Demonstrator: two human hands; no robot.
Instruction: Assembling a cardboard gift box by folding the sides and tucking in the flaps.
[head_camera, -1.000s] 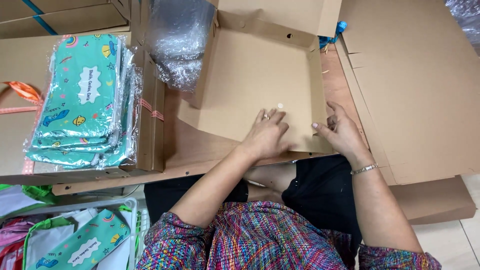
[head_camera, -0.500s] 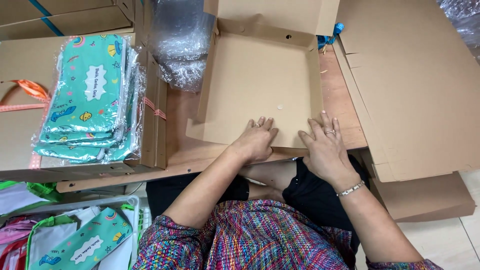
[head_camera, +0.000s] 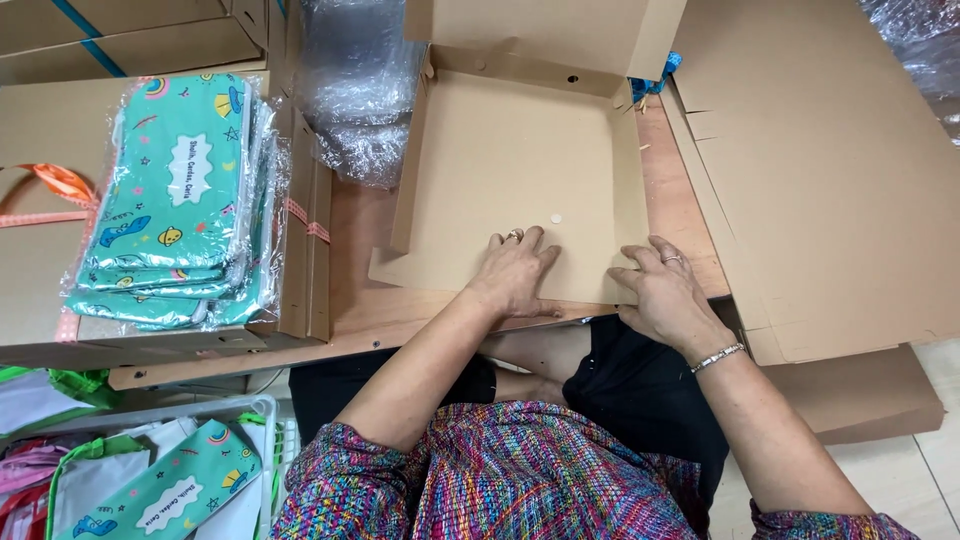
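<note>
A plain brown cardboard box (head_camera: 520, 170) is seen on a reddish-brown wooden table (head_camera: 355, 300). Teal pouches (head_camera: 180, 200) are printed with small multicoloured cartoon shapes and a white label patch. An orange ribbon (head_camera: 55, 185) is shown at left. A multicoloured woven sleeve (head_camera: 340, 490) is worn.

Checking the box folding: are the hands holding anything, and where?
Nothing is gripped. The left hand lies flat on the cardboard box floor by its near edge; the right hand presses the near right corner.
</note>
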